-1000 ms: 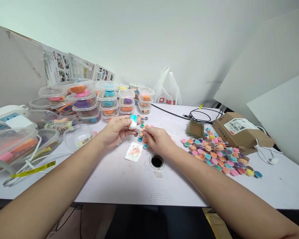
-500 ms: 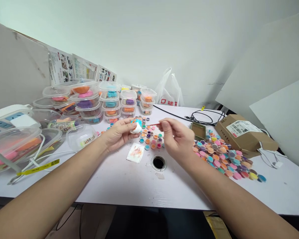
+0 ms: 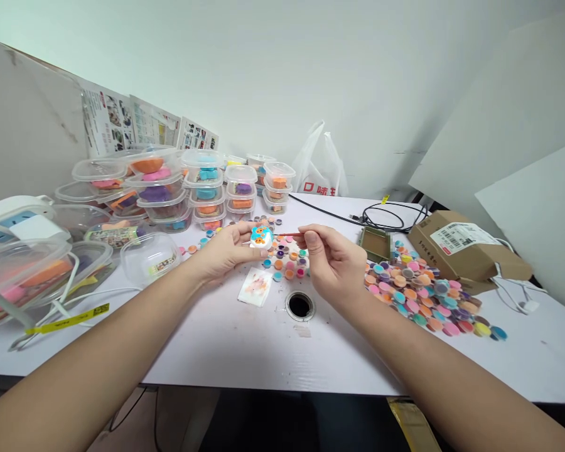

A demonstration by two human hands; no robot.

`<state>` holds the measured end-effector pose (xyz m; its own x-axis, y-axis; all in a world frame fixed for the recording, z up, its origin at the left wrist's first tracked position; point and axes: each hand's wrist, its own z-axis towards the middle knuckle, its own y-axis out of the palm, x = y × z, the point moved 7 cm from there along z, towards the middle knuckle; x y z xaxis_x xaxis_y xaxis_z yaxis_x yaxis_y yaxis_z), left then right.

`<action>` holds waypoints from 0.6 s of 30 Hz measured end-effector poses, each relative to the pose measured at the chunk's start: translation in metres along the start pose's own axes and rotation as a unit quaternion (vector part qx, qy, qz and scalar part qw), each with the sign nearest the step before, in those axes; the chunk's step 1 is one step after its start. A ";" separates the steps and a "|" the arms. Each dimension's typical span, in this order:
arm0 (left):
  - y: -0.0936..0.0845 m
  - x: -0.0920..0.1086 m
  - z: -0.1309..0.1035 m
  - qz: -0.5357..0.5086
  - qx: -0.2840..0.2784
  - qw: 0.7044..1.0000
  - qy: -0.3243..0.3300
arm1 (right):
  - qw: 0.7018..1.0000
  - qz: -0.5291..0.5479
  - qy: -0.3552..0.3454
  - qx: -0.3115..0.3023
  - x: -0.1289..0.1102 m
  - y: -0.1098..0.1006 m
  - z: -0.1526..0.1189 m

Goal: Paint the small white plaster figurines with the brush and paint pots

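A small white figure (image 3: 260, 238) with blue and orange paint is held between the thumb and fingers of my left hand (image 3: 226, 252). My right hand (image 3: 334, 258) pinches a thin red brush (image 3: 292, 234), its tip pointing left at the figure's right side; whether the tip touches cannot be made out. Beneath and behind both hands lie small paint pots (image 3: 280, 254) in several colours. A stained white tissue (image 3: 255, 287) rests on the table just below the figure.
Stacked clear containers (image 3: 204, 188) with coloured pieces fill the back left, near a power strip (image 3: 9, 226). At right are a heap of paint pots (image 3: 419, 292), a green tray (image 3: 376, 243) and a cardboard box (image 3: 466, 248). A round hole (image 3: 300, 306) pierces the table (image 3: 245, 358).
My left hand has turned the figure, so its blue and orange painted face now shows more. The brush tip is slightly closer to it. The camera view has shifted a little.
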<state>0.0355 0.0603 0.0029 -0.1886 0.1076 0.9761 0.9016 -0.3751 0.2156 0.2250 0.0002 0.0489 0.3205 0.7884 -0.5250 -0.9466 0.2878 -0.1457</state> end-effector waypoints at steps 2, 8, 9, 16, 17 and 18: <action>0.001 0.002 0.001 0.032 0.000 0.999 0.032 | 0.999 0.022 0.049 0.001 0.004 0.001 0.001; 0.006 0.005 0.000 0.067 0.001 0.994 0.090 | 0.979 0.083 0.186 -0.018 0.020 0.007 0.005; 0.007 0.006 -0.001 0.071 0.003 0.993 0.096 | 0.976 0.089 0.197 -0.021 0.022 0.008 0.005; 0.010 0.007 -0.003 0.089 -0.009 0.992 0.084 | 0.970 0.116 0.214 -0.002 0.022 0.005 0.005; 0.011 0.007 -0.004 0.093 -0.012 0.992 0.081 | 0.971 0.117 0.210 -0.002 0.021 0.005 0.005; 0.011 0.007 -0.004 0.099 -0.014 0.992 0.081 | 0.972 0.115 0.206 -0.003 0.020 0.005 0.005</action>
<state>0.0426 0.0535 0.0118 -0.0712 -0.1185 0.9904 0.9162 -0.4002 0.0180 0.2267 0.0206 0.0419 0.0603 0.5473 -0.8348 -0.9920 0.1254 0.0106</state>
